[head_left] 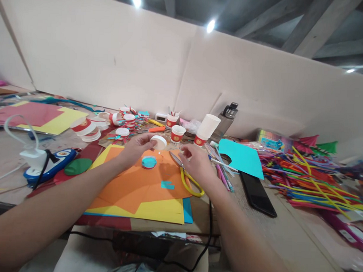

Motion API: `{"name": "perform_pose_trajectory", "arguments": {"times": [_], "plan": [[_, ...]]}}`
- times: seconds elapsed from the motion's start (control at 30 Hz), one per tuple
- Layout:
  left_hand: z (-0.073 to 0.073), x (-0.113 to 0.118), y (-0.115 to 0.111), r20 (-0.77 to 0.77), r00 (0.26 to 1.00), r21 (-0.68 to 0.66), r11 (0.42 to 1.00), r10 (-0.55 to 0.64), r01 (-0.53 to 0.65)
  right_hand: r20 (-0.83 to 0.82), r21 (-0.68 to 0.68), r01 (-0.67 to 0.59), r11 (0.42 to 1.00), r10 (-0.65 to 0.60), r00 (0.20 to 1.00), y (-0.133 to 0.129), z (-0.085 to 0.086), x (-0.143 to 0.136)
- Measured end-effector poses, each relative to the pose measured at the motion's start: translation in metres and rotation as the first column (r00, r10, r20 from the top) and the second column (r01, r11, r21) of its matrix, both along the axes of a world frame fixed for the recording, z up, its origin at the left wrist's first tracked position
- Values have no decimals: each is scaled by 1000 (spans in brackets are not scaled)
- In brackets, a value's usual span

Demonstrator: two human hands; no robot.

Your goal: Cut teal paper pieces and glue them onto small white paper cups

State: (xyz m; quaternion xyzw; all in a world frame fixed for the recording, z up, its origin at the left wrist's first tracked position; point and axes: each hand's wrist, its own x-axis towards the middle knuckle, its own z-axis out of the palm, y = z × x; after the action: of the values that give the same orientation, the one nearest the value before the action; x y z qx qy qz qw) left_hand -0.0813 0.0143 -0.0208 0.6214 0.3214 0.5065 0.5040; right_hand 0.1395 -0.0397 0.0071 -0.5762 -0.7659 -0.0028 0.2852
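Note:
My left hand (141, 146) is closed on a short white paper-cup section (159, 142), held up above the orange paper. Its thumb and fingers pinch the left side of the section. To the right, my right hand (195, 162) hovers with its fingers loosely curled and apart, and nothing shows between them. Just under that hand lie yellow-handled scissors (192, 184), blades pointing up and left; whether it touches them is unclear. On the orange paper (123, 189) lie a round light-blue disc (149, 162) and a small notched blue paper piece (167, 185).
Behind my hands stand a paper cup (178, 134), a cup stack (207, 129) and a grey bottle (225, 123). Cut cup pieces (85, 128) lie left. At right are blue paper (242, 156), a black phone (258, 196) and colourful pipe cleaners (314, 176). A power strip (57, 165) sits left.

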Motion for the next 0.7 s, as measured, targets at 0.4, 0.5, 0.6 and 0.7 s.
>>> {"name": "perform_pose_trajectory", "arguments": {"times": [0.4,0.5,0.6,0.7], "plan": [[-7,0,8,382,919,-190,965,-99,183,477,-356,233,905,-38,878,-28,-18,8],[-7,-2,9,442,890,-201,954,-116,224,376,-350,241,905,-100,921,-26,-22,6],[-7,-3,9,476,874,-243,940,-99,239,230,-296,222,929,-156,961,-24,-21,6],[-8,-1,11,490,869,-285,930,-66,231,19,-230,134,964,-133,991,-22,-14,5]]}}
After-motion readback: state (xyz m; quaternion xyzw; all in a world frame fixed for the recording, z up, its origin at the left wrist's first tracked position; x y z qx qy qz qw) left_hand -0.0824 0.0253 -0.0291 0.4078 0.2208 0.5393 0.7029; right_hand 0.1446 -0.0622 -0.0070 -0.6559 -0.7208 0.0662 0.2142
